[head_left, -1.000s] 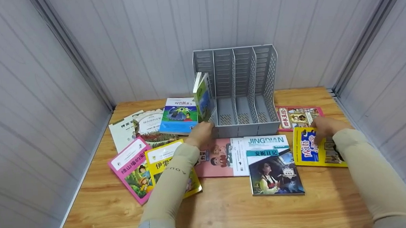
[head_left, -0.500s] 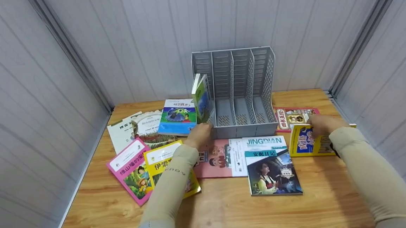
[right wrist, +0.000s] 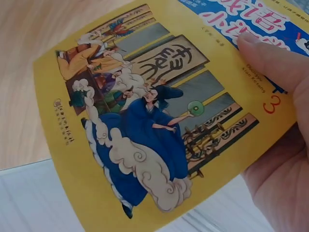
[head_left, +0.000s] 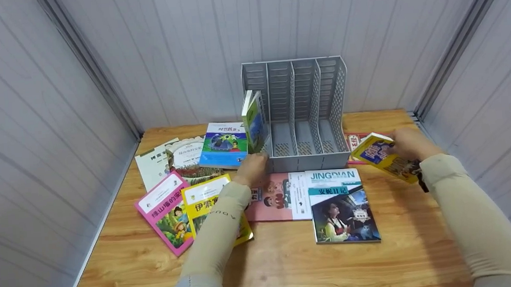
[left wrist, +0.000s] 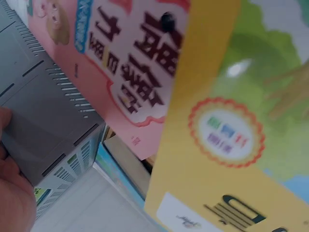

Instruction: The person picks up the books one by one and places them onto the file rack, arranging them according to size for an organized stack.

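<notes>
My right hand (head_left: 411,145) grips a yellow paperback book (head_left: 378,156) with a blue title panel, tilted above the table at the right. In the right wrist view the thumb (right wrist: 270,63) presses on its cover, the other fingers behind it. My left hand (head_left: 251,169) holds the front left corner of a grey book rack (head_left: 310,163). In the left wrist view its fingers (left wrist: 12,179) curl at the rack's edge. The rack has several upright compartments. A green-spined book (head_left: 254,121) stands in the leftmost one.
Left of the rack lie a blue book (head_left: 224,145), a pink-edged book (head_left: 166,215), a yellow book (head_left: 201,195) and pale books (head_left: 154,160). In front are a pink book (head_left: 279,199) and a dark-covered book (head_left: 346,213). A red book (head_left: 354,141) lies right of the rack, partly hidden.
My right hand has lifted the yellow paperback from the table, moved it slightly up and back, and tilted it. The left hand stays at the rack's corner.
</notes>
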`<state>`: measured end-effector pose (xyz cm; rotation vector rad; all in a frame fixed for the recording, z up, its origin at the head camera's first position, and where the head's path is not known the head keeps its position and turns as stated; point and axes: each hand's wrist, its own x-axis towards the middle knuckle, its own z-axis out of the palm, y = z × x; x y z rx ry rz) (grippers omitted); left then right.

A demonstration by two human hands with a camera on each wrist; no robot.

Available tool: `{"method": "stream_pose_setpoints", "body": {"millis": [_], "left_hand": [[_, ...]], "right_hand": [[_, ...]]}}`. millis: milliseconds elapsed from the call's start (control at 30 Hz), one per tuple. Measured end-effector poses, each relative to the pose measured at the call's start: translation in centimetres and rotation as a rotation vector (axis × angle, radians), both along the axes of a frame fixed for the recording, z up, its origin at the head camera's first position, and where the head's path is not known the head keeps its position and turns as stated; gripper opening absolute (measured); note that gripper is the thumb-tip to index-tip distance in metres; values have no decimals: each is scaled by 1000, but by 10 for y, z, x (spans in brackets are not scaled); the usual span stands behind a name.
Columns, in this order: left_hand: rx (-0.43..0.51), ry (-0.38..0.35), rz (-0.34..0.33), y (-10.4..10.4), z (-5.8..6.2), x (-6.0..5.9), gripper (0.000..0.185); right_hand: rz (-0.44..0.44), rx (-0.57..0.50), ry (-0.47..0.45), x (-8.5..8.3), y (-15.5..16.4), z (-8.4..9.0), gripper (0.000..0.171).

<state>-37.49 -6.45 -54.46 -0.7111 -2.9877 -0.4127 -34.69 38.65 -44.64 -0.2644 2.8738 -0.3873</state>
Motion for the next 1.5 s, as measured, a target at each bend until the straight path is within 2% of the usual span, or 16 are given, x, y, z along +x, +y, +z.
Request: {"method": "stream_pose_setpoints", "body": {"millis": [167,267,367,500,667,833,933,1067,1200,1300,1500], "left_hand": [[-15,-39,-6,0,0,-2,46],[-30,-46,-14,-1,3,-2,39],[-39,-35,-18,-2,6,-2,28],[-48,-44,-10,-3,11,-3,27],[-53,-99,16,-3,15,-3,30],[56,-121,57,-4,16,-3,20],[130,-111,61,-5,20,-2,24],[190,-90,41,-6,31,0,35],[262,-64,-4,-7,41,3,39],[327,-61,-38,-8,47,6,42],[458,-103,-90,-6,59,11,49]], "right_hand": [[-12,6,-56,2,-8,11,35],[-2,8,-67,2,-10,17,33],[37,7,-30,2,-11,24,27],[81,24,52,0,-13,35,22],[67,32,126,0,-20,45,22],[85,19,248,0,-29,45,24],[94,-47,325,2,-34,43,21],[112,-141,404,5,-41,40,16],[120,-149,475,9,-48,41,14],[108,-210,447,13,-56,42,18],[47,-451,275,20,-73,41,30]]}}
